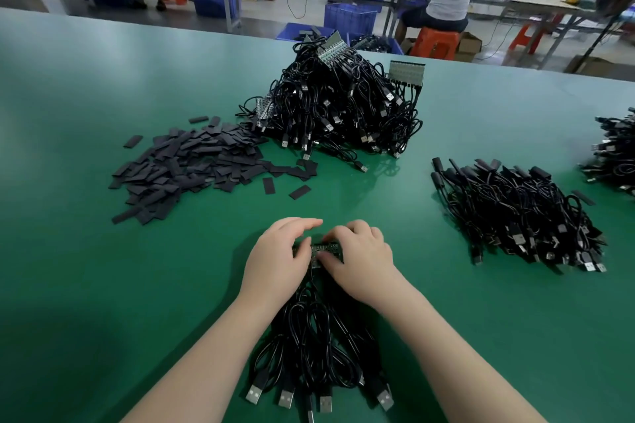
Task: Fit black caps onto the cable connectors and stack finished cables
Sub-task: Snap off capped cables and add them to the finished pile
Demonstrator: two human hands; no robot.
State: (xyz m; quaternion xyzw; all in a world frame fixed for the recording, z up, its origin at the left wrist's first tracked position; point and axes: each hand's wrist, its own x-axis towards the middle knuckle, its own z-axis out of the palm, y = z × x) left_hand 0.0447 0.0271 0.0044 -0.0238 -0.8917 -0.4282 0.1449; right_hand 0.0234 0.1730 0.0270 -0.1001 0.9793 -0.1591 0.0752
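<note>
Left hand (280,256) and right hand (357,257) side by side, fingers curled, gripping connector strip (326,251) of a cable bundle (316,347) on green table (103,285). Beyond: black caps (192,165) left, uncapped cable heap (336,106) centre, finished stack (519,213) right, well apart

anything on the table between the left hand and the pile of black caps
Nothing visible. Only bare green table lies between the left hand, which grips the connector strip, and the black caps.
</note>
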